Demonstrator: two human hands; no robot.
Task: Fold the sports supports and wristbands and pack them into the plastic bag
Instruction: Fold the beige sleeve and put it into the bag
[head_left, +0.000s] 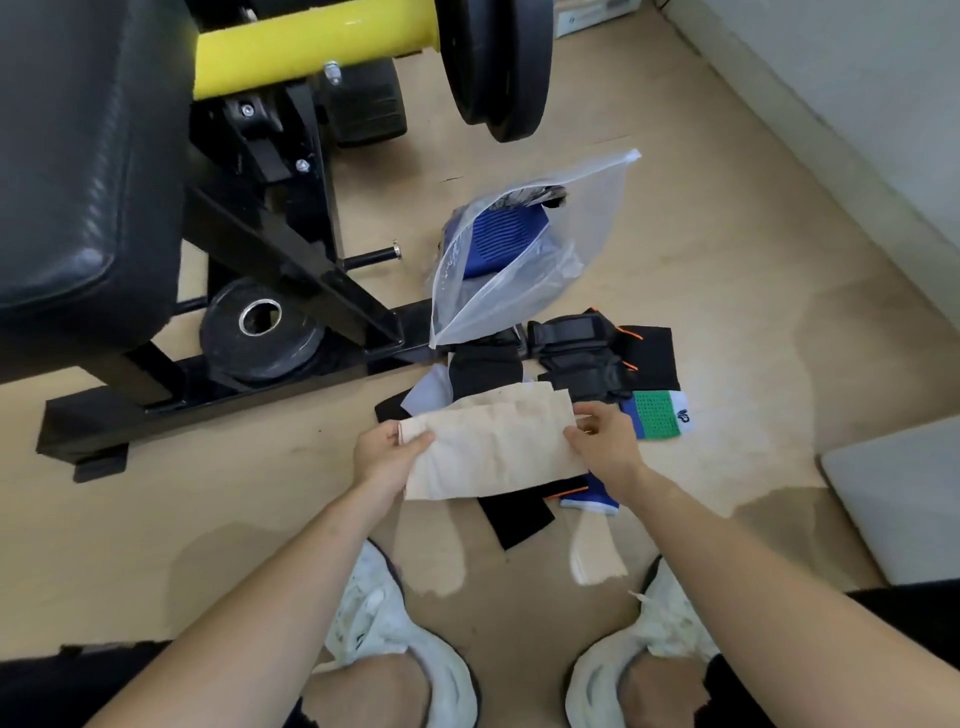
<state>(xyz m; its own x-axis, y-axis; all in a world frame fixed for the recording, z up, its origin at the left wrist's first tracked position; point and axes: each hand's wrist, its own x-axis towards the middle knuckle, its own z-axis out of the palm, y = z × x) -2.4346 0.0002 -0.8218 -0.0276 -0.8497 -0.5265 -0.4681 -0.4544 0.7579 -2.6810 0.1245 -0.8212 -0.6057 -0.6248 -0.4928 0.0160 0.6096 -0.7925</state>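
Observation:
I hold a beige elastic support (493, 441) stretched flat between both hands above the floor. My left hand (387, 452) pinches its left end and my right hand (605, 441) pinches its right end. Beyond it stands a clear plastic bag (524, 280), mouth open toward me, with a blue support (501, 241) inside. Black supports (576, 345) lie in a pile behind the beige one. A green, blue and white wristband (660, 413) lies to the right. A blue wristband (589, 499) and a black strap (517, 517) lie under my hands.
A black and yellow weight bench frame (270, 249) fills the left, with a weight plate (260, 332) on the floor and another plate (493, 62) on the bar above. A grey mat (904, 499) lies right. My white shoes (395, 623) are below.

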